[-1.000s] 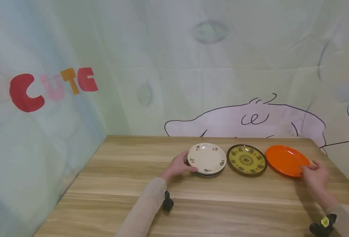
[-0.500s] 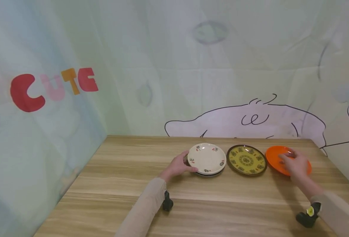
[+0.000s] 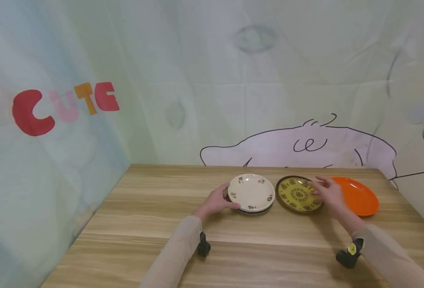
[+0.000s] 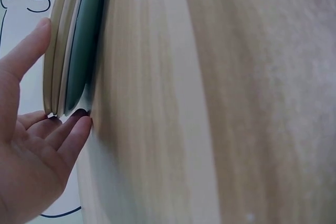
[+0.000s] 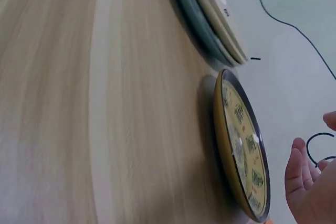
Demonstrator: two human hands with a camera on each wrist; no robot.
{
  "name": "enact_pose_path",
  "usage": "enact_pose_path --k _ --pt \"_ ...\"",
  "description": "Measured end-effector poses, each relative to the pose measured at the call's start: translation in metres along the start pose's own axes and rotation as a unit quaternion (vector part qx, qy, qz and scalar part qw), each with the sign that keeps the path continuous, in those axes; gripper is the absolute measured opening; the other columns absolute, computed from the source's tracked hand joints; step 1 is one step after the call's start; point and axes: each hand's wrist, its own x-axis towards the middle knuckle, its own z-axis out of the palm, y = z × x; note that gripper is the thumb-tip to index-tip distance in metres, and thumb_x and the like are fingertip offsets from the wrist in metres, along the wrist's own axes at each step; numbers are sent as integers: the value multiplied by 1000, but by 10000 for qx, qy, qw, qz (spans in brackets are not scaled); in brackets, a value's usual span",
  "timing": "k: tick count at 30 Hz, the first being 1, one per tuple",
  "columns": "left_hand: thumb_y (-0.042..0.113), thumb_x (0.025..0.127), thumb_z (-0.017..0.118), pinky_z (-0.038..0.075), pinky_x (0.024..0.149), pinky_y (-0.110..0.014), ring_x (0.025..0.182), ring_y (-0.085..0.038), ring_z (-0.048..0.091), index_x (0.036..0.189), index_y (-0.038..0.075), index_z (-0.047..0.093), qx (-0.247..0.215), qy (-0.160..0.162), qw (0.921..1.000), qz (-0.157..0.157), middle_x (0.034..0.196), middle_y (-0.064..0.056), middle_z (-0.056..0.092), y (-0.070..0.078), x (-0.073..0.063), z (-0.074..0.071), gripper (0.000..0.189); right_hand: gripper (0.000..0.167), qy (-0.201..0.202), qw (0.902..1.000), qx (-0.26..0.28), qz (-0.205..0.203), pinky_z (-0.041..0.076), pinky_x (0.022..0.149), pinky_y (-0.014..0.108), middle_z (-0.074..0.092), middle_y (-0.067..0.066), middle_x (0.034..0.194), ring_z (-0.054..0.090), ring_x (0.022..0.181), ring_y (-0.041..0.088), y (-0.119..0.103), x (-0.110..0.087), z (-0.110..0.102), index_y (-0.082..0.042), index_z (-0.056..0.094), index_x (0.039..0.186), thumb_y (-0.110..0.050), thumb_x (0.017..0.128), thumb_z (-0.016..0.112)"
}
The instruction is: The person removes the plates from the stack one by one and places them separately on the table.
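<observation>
My left hand (image 3: 217, 200) holds the left edge of a stack of plates, thumb at the front rim and fingers farther back. On top is a cream plate (image 3: 251, 193) with small printed figures. In the left wrist view, another cream rim and a green plate (image 4: 85, 40) show beneath it. My right hand (image 3: 328, 194) hovers with loose fingers over the right rim of a yellow patterned plate (image 3: 297, 195) with a dark edge. The right wrist view shows that hand apart from the plate. To its right lies an orange plate (image 3: 361, 198), partly hidden by the hand.
The plates stand in a row near the back of a wood-grain table (image 3: 154, 196). Behind the table hangs a printed cloth (image 3: 183, 100) with a cartoon outline. A black wrist device (image 3: 349, 254) sits below my right cuff.
My right hand has moved left, from the orange plate's right edge, across it, to above the yellow plate's right rim. The left hand and plates look the same.
</observation>
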Motion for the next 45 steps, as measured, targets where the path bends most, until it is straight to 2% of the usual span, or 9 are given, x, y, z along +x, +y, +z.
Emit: enact_pose_path --k 4,7,10,14,21,30,40,45 --pt "32 66 80 28 107 -40 130 -29 33 141 3 27 -12 14 10000 -20 143 -16 32 -1 1 1 96 65 -290 9995 -76 30 54 64 25 56 11 109 61 71 5 -1 4 10 6 31 136 -29 89 57" --pt "32 67 80 27 108 -40 131 -28 32 141 3 26 -21 1 10000 -10 144 -16 32 -1 1 1 96 66 -576 9979 -276 -57 54 66 25 48 25 122 60 74 6 -3 4 17 7 30 136 -32 90 55" --pt "32 67 80 27 108 -39 131 -28 31 141 2 26 -2 -23 10000 29 144 -16 31 -2 1 2 97 63 -751 9965 -368 -75 54 70 28 44 29 126 61 78 10 -4 5 24 6 30 137 -32 91 53" --pt "32 67 80 27 108 -39 131 -28 32 141 2 25 -27 -43 10000 12 144 -16 31 -3 1 1 97 59 -853 9954 -433 -48 53 72 29 46 28 125 61 82 14 -3 7 32 4 32 136 -31 92 52" --pt "33 66 80 27 108 -39 131 -27 31 142 3 25 -44 -32 10000 -72 144 -15 31 -2 0 1 98 56 -941 9947 -389 -171 53 66 26 52 20 113 58 76 11 2 8 47 5 38 132 -27 89 56" --pt "31 68 80 27 108 -39 131 -28 31 141 2 26 -54 -52 10000 -23 144 -16 30 0 -1 0 96 57 -1407 9884 -334 -455 54 65 25 49 29 120 61 77 12 8 12 62 9 40 129 -24 87 61" --pt "30 67 80 27 107 -40 130 -29 33 141 1 26 -156 -20 9999 -34 143 -17 32 0 -1 0 96 66 -1504 9836 -764 -642 54 64 25 47 27 122 59 84 17 9 14 75 9 37 132 -21 81 68" --pt "26 69 79 31 106 -38 128 -28 37 141 0 24 -275 -90 9996 8 142 -18 34 1 -2 0 95 68 -1584 9818 -791 -692 55 62 29 45 30 124 62 76 22 9 15 81 11 36 132 -17 80 68"
